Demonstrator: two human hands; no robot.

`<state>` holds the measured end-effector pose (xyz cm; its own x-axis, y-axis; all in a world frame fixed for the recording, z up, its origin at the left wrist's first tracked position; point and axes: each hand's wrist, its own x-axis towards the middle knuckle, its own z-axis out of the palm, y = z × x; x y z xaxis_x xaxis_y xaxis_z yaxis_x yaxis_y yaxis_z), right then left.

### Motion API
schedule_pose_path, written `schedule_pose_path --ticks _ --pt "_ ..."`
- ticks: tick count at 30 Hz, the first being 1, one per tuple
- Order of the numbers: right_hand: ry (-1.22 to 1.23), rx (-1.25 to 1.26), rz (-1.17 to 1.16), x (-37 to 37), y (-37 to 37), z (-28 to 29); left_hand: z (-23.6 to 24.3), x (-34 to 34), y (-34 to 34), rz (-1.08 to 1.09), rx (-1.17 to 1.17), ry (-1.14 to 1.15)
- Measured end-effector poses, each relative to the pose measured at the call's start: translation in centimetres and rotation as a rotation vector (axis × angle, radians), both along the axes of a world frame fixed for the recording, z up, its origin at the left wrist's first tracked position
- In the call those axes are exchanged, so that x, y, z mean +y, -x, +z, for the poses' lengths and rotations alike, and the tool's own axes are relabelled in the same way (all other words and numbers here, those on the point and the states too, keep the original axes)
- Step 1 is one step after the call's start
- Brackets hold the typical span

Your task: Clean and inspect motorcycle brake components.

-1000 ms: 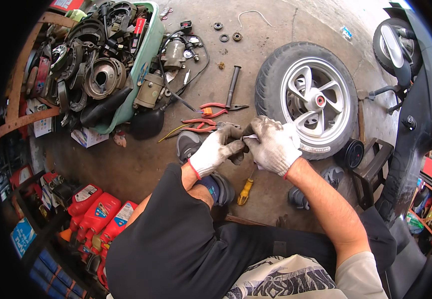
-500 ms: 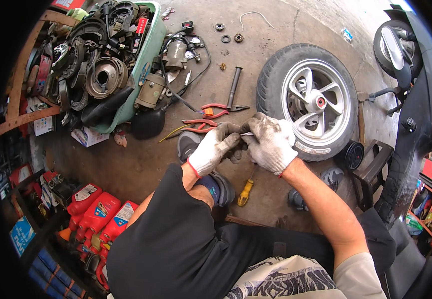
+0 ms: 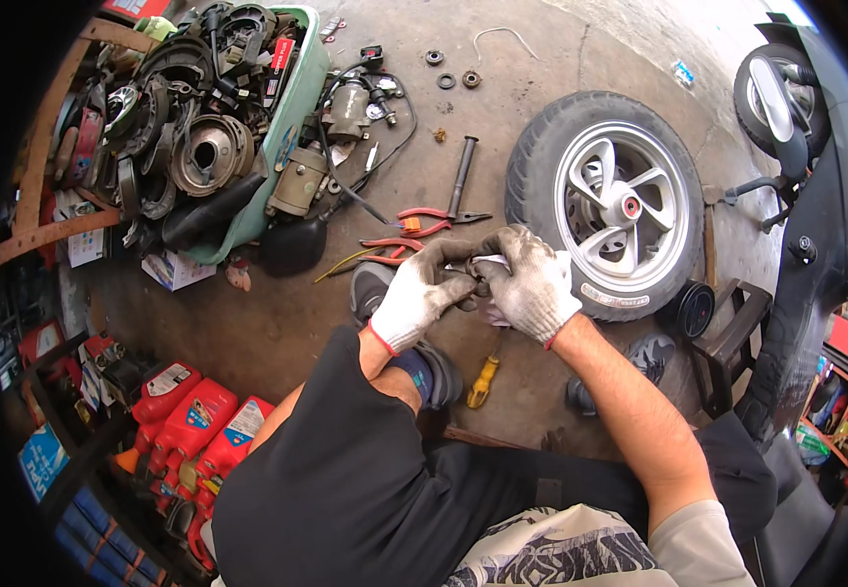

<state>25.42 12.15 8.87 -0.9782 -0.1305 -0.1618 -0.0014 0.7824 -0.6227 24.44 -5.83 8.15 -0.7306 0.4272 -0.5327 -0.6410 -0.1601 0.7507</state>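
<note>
Both hands wear white knit gloves with blackened fingers and meet in front of me. My left hand [image 3: 421,296] is closed, its thumb and fingers curled at a small item mostly hidden between the hands. My right hand [image 3: 528,284] closes on the same spot from the other side. A bit of whitish, thin material shows around and below the right fingers; its kind is unclear. Beyond the hands lie two red-handled pliers [image 3: 424,223] [image 3: 391,250]. Nearer me is a yellow-handled screwdriver [image 3: 483,383]. To the right a wheel with a tyre [image 3: 531,147] lies flat.
A green bin [image 3: 297,98] heaped with brake shoes and used parts stands at the left. Motors with cables [image 3: 347,110], a long bolt [image 3: 463,176] and bearings [image 3: 471,79] lie on the concrete. Red bottles [image 3: 194,416] stand lower left; a dark scooter [image 3: 815,245] stands right.
The fingers of both hands have shifted around the small item, with the left index finger now reaching further over toward the right hand. More whitish material shows below the right hand.
</note>
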Motion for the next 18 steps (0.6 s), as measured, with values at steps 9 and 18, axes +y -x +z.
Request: schedule_pose_path --ticks 9,18 --pt "-0.063 0.091 0.085 0.1 0.4 1.5 0.0 -0.5 0.8 -0.16 -0.012 0.049" --pt "-0.039 0.07 0.048 0.0 0.3 0.6 -0.5 0.4 0.5 -0.028 -0.024 -0.073"
